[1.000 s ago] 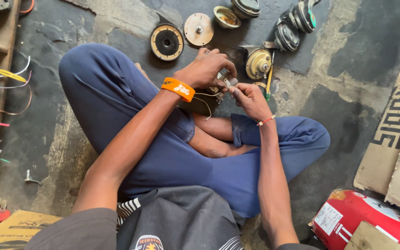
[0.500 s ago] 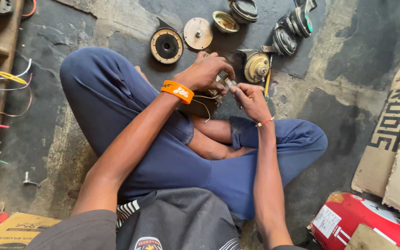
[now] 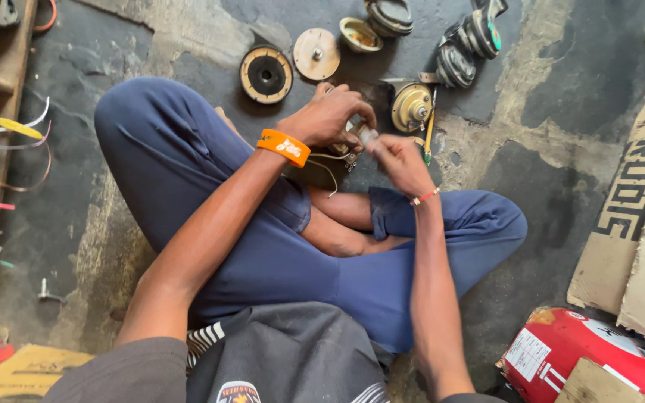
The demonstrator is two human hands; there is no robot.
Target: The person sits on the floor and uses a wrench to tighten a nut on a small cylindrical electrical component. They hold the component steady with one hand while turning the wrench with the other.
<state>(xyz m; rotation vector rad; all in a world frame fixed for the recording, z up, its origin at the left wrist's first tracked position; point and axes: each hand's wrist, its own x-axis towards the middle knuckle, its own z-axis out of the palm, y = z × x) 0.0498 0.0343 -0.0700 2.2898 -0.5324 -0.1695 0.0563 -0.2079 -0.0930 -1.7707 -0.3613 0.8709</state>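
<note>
Cross-legged on the cracked grey concrete floor [image 3: 561, 149], and both hands are up front over the shins. The left hand [image 3: 328, 118], orange wristband just behind it, has its grip closed over the small metal part with thin trailing wires [image 3: 352, 142], fingers curled over the top. The right hand [image 3: 397, 163] meets it from the side, fingertips pinched shut on the part's end; the two hands are touching. Against half a second ago, hardly a change: same clasp, same spot, only the view has drifted slightly. Just beyond the knuckles lies a brass-coloured round horn [image 3: 410, 108], with a yellow-handled screwdriver [image 3: 429, 134] beside it. Further out sit a black-centred disc [image 3: 266, 74] and a pale flat disc [image 3: 316, 54], near one another. A red canister [image 3: 584, 354] lies well apart, by the right knee.
</note>
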